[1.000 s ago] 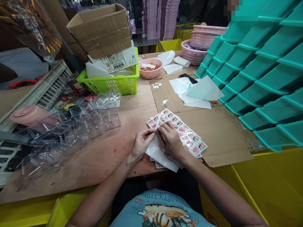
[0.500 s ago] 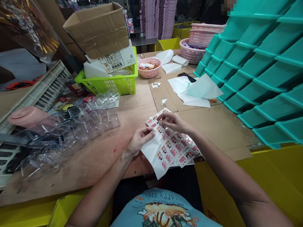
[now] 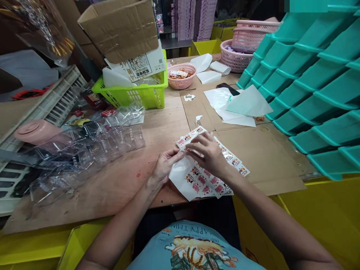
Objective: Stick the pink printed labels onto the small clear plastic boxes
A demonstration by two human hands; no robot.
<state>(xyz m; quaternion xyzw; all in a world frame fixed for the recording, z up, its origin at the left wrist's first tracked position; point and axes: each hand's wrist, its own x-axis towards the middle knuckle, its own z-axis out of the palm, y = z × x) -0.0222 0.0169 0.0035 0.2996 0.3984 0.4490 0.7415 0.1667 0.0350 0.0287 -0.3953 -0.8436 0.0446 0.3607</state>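
Observation:
My left hand (image 3: 165, 163) is closed, its thumb and fingers pinching the left edge of a sticker sheet (image 3: 201, 183) printed with small orange-and-black figures and pink motifs. The sheet's lower left part is bare white backing (image 3: 180, 182). Over the upper part of the sheet, my right hand (image 3: 208, 153) has its fingers bent with the tips close to my left thumb. Whatever lies between those fingertips is too small to make out. More printed sheets (image 3: 236, 161) lie fanned underneath, at the table's front edge.
Clear plastic trays (image 3: 112, 144) lie to the left, near a lime green basket (image 3: 135, 95) with a cardboard box (image 3: 120, 32) on it. Beyond are a pink basket (image 3: 181, 80) of small brown items and loose white papers (image 3: 247, 103). Stacked teal bins (image 3: 309, 97) rise on the right.
My right hand has moved lower and closer to my left hand, covering more of the sheet. The left hand keeps its pinch. The whole view has shifted slightly.

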